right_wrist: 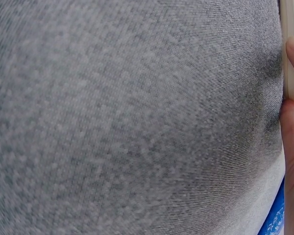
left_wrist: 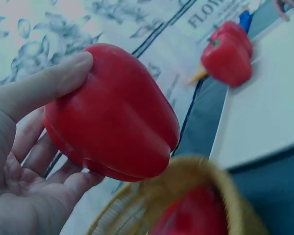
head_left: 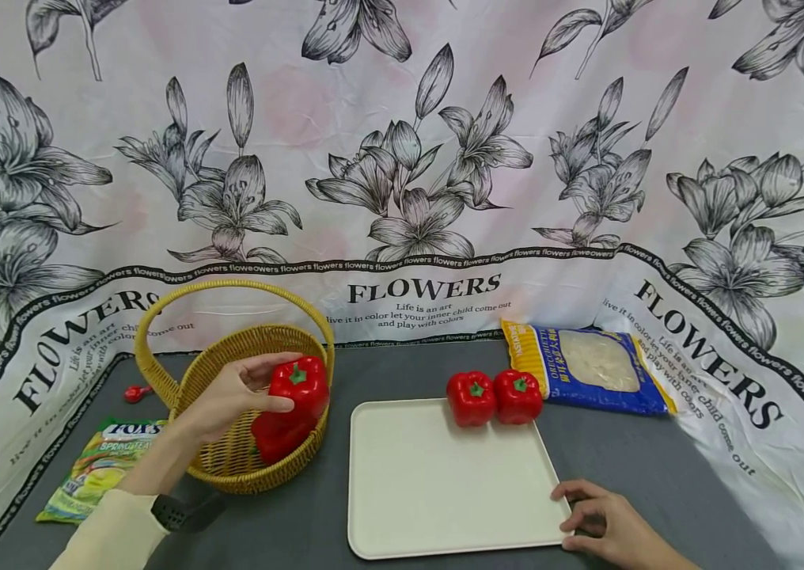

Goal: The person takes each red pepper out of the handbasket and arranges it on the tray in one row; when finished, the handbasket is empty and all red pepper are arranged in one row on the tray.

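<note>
My left hand point(head_left: 231, 397) grips a red bell pepper point(head_left: 300, 385) over the yellow wicker basket point(head_left: 210, 356), thumb on one side and fingers on the other. In the left wrist view the held pepper point(left_wrist: 112, 112) is above the basket's rim. Another red pepper point(head_left: 279, 437) lies inside the basket. Two more red peppers, a left one point(head_left: 472, 400) and a right one point(head_left: 518, 397), sit side by side at the far right corner of the cream tray point(head_left: 445, 483). My right hand point(head_left: 604, 522) touches the tray's near right edge with its fingertips.
A blue and yellow pasta bag point(head_left: 587, 368) lies behind the tray on the right. Left of the basket are a green candy bag point(head_left: 99, 467) and a small red object point(head_left: 137, 393). A flower-printed cloth point(head_left: 409, 301) hangs at the back of the grey table.
</note>
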`<state>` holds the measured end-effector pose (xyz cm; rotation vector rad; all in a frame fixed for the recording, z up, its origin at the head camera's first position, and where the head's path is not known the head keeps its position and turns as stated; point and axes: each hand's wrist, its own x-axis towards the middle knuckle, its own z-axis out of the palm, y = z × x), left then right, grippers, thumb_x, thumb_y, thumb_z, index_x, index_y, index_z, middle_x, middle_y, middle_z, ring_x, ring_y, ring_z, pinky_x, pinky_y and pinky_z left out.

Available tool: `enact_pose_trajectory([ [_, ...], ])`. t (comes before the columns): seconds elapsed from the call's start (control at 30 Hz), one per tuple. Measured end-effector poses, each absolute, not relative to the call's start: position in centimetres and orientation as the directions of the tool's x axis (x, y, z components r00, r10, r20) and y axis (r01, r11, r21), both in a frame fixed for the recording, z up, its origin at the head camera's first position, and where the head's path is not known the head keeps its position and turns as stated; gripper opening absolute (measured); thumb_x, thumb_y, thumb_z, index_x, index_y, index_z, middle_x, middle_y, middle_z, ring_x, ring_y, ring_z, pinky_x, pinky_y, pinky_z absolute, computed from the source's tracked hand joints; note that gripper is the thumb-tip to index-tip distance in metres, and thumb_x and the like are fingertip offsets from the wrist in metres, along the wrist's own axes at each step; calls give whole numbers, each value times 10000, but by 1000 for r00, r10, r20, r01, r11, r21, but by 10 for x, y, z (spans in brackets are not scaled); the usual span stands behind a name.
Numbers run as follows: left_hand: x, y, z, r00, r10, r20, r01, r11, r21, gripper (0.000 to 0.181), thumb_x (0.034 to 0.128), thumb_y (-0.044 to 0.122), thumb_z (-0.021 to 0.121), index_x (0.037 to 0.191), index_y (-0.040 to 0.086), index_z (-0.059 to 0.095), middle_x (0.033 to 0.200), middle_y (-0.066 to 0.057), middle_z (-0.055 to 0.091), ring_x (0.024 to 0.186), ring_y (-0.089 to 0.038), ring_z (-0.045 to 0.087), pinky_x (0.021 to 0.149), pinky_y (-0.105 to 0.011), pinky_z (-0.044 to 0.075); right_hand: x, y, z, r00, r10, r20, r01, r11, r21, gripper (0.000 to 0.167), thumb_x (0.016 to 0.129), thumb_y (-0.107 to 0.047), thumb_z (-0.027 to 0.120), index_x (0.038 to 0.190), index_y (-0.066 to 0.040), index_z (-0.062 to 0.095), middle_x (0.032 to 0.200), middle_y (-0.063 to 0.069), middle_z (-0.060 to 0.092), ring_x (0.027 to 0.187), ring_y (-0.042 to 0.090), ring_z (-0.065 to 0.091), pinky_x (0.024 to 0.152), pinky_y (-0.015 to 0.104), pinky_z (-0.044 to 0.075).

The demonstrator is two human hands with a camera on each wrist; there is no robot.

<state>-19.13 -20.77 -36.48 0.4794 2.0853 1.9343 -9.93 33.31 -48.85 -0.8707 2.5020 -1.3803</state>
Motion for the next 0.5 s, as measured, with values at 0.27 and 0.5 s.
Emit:
enact_pose_trajectory([
  [0.27, -196, -160, -371, -874, 486, 31, 56, 37, 998, 626, 787, 20, 740, 1355, -46, 487, 1277, -212, 573, 1106, -305, 570, 848, -415, 543, -95, 335, -485, -842, -530, 103, -380, 447, -810, 94, 804, -197, 775, 827, -126, 718, 1139, 114, 561, 887, 17, 578, 673, 255, 570],
  [0.5, -210, -118, -383, -851, 524, 28, 91, 94, 991, 605, 818, 90, 744, 1366, 0, 504, 1274, -203, 571, 1068, -290, 582, 846, -407, 543, -96, 331, -485, -851, -512, 120, -406, 496, -768, 107, 787, -256, 784, 804, -177, 713, 1121, 96, 587, 982, -19, 514, 673, 244, 567],
])
